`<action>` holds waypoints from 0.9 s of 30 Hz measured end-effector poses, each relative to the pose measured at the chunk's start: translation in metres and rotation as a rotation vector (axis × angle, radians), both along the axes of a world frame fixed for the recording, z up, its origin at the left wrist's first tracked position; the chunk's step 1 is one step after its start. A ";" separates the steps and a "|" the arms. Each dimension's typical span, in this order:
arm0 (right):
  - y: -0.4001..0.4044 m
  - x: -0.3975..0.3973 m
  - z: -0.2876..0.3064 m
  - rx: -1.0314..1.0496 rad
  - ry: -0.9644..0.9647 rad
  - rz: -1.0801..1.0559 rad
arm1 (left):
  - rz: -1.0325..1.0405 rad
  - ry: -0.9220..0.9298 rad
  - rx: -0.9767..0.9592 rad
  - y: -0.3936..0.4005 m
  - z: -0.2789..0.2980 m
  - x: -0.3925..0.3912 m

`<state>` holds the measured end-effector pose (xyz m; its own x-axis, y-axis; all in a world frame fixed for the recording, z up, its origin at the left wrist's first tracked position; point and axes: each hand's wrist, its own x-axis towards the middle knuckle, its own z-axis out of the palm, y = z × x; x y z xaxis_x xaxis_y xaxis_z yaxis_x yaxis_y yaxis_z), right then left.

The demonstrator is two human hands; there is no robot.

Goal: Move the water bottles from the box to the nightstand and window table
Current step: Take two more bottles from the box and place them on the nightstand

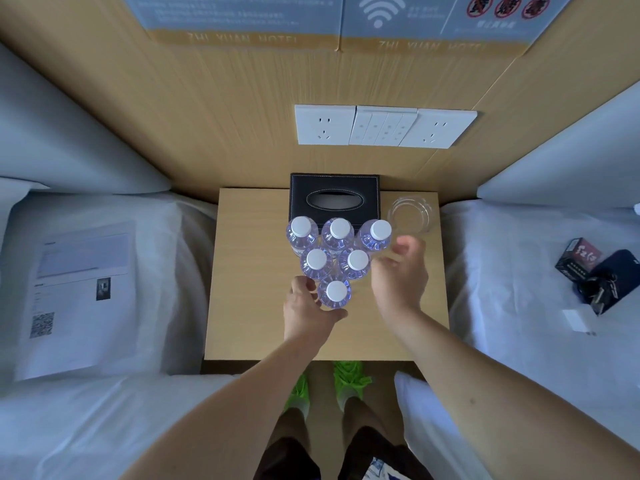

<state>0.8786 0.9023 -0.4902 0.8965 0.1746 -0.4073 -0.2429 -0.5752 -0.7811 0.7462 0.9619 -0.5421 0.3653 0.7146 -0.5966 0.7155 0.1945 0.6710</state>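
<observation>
Head view lets us read "ZHI YUAN HOTEL" on two signs (239, 19) stuck to the wooden wall up top. One sign has a wifi mark, and red round marks sit beside it. The small print is too blurry for us to read.

We see six water bottles (336, 258) with white caps standing upright on the nightstand worktop (249, 271). They stand close together in a triangle: three at the back, two in the middle, one in front. Our left hand (308, 310) holds the front bottle (335, 293), with fingers and thumb curled round its side. Our right hand (401, 271) hangs just beside the right edge of the group with its fingers loosely bent and holds nothing.

A black tissue box (334, 197) stands right behind the bottles, against the wall. A clear glass ashtray (412, 213) sits to its right. White sockets and switches (384, 126) are on the wall above.

A bed lies on each side. The left bed has a printed paper (79, 292) with a square code. The right bed has a dark box with red writing (580, 256), a dark phone (620, 271) and keys (599, 289). Green shoes (348, 375) show below the worktop.
</observation>
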 end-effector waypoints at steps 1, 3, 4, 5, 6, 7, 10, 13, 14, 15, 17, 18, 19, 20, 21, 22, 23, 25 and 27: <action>0.004 0.006 0.001 -0.019 0.013 0.017 | -0.014 0.007 -0.001 0.002 0.000 -0.001; 0.012 0.016 0.002 -0.040 0.051 0.103 | -0.036 0.022 0.006 0.005 -0.001 -0.001; 0.014 0.018 0.001 -0.050 0.052 0.139 | -0.042 0.028 0.008 0.005 -0.001 -0.002; 0.015 0.019 -0.001 -0.065 0.038 0.157 | -0.045 0.032 0.008 0.005 -0.001 -0.001; 0.016 0.019 -0.003 -0.079 0.017 0.158 | -0.046 0.035 0.007 0.005 -0.002 -0.002; 0.016 0.018 -0.005 -0.086 -0.006 0.150 | -0.046 0.035 0.005 0.005 -0.002 -0.001; 0.019 0.016 -0.009 -0.087 -0.049 0.135 | -0.040 0.031 -0.007 0.005 -0.003 -0.001; 0.023 0.016 -0.013 -0.071 -0.038 0.110 | -0.035 0.028 -0.016 0.005 -0.004 -0.002; 0.024 0.015 -0.013 -0.068 -0.028 0.107 | -0.033 0.028 -0.020 0.005 -0.004 -0.002; 0.025 0.015 -0.014 -0.069 -0.024 0.110 | -0.033 0.031 -0.023 0.005 -0.004 -0.002; 0.026 0.014 -0.014 -0.080 -0.019 0.114 | -0.035 0.034 -0.029 0.005 -0.004 -0.003; 0.026 0.014 -0.014 -0.087 -0.012 0.113 | -0.037 0.034 -0.032 0.005 -0.004 -0.003; 0.025 0.014 -0.013 -0.093 -0.001 0.111 | -0.042 0.034 -0.033 0.006 -0.003 -0.004; 0.024 0.014 -0.013 -0.098 0.014 0.111 | -0.049 0.036 -0.033 0.006 -0.003 -0.004; 0.023 0.015 -0.013 -0.103 0.031 0.113 | -0.059 0.038 -0.033 0.007 -0.002 -0.005; 0.021 0.016 -0.012 -0.108 0.047 0.119 | -0.075 0.043 -0.033 0.007 -0.002 -0.006; 0.020 0.017 -0.010 -0.112 0.059 0.128 | -0.097 0.053 -0.029 0.008 -0.001 -0.007; 0.017 0.017 -0.004 -0.115 0.084 0.147 | -0.159 0.090 -0.002 0.009 0.004 -0.010; 0.014 0.016 0.006 -0.119 0.105 0.165 | -0.217 0.132 0.045 0.014 0.012 -0.015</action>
